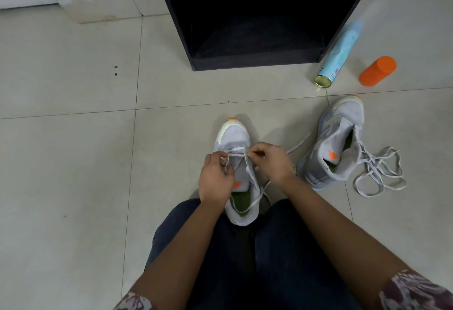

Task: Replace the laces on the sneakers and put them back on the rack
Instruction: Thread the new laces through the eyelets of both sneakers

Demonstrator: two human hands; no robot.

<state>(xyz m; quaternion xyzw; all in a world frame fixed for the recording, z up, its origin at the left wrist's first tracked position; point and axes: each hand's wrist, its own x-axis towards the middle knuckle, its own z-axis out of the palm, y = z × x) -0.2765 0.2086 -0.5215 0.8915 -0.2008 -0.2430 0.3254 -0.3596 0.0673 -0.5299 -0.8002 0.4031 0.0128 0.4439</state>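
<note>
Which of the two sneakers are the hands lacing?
The centre sneaker: left hand and right hand pinch its lace. The right sneaker sits untouched.

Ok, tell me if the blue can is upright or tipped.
Tipped: the blue can lies on its side on the floor, gold base showing.

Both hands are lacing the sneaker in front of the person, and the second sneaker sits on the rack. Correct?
No. The head view shows the second sneaker on the floor, not on the rack. The left hand and right hand pinch the lace on the first sneaker.
</note>
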